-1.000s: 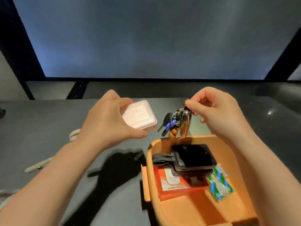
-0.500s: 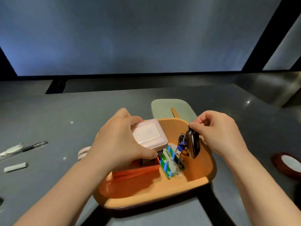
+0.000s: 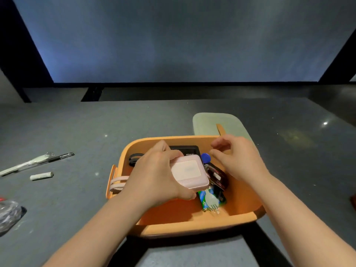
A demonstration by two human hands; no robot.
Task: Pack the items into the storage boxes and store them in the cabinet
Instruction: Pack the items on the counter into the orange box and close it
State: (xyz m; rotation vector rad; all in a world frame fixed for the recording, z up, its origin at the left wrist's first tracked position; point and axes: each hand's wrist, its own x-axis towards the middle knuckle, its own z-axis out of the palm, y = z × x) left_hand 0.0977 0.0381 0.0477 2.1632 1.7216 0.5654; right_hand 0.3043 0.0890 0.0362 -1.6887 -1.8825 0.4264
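Note:
An orange storage box (image 3: 192,222) stands on the dark table in front of me. My left hand (image 3: 154,178) grips a pink square power bank (image 3: 189,173) just above the box's inside; its pink cable (image 3: 117,183) loops over the left rim. The key bunch (image 3: 215,174) with a blue tag lies inside the box. Just above the keys hovers my right hand (image 3: 237,158), fingers loosely curled and holding nothing. A black device (image 3: 185,150), a black cable (image 3: 133,158) and a wrapped fork packet (image 3: 211,199) also lie in the box.
A pale green lid (image 3: 217,124) lies behind the box. On the table to the left are a black pen (image 3: 55,158), a wrapped plastic fork (image 3: 25,164), a small white roll (image 3: 41,176) and a clear plastic bag (image 3: 8,214).
My right hand has let go of the key bunch, which now lies in the box. My left hand has lowered the pink power bank further into the box.

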